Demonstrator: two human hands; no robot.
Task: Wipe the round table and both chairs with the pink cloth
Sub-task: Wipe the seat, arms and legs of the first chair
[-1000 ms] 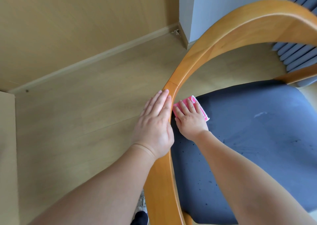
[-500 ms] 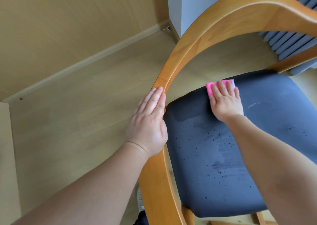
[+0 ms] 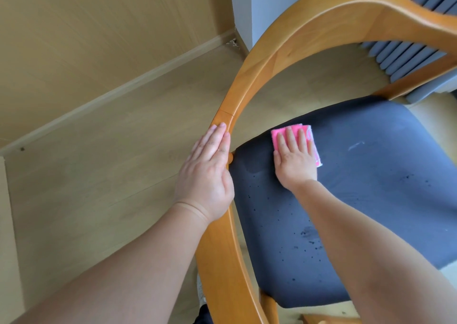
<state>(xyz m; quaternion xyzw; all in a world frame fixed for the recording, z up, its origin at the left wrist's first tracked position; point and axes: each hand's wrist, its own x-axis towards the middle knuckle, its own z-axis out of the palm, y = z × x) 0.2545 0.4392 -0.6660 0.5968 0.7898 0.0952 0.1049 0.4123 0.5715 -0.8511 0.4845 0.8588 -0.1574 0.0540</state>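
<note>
From my remote feed: a folded pink cloth [image 3: 291,132] lies flat on the near-left part of the chair's dark blue seat [image 3: 371,187], at 12 o'clock from frame center. The chair [image 3: 247,81] has a curved honey-toned wooden rail arching from 6 to 2 o'clock; dark specks dot the seat.

Cloth [image 3: 280,134] under my right hand [image 3: 295,159]: bright pink, paler whitish edge at its 4 o'clock corner. Chair seat [image 3: 371,180]: dark charcoal blue, sprinkled with small black specks, one pale whitish streak toward 2 o'clock of my right hand. Chair frame [image 3: 267,59] under my left hand [image 3: 206,175]: honey-orange wood, glossy. Ribbed panel [image 3: 405,56] at 1 o'clock: slate blue, striped. Floor [image 3: 111,163]: pale tan woodgrain. Wall [image 3: 86,27] at 11 o'clock: mustard tan, faint grain.
</note>
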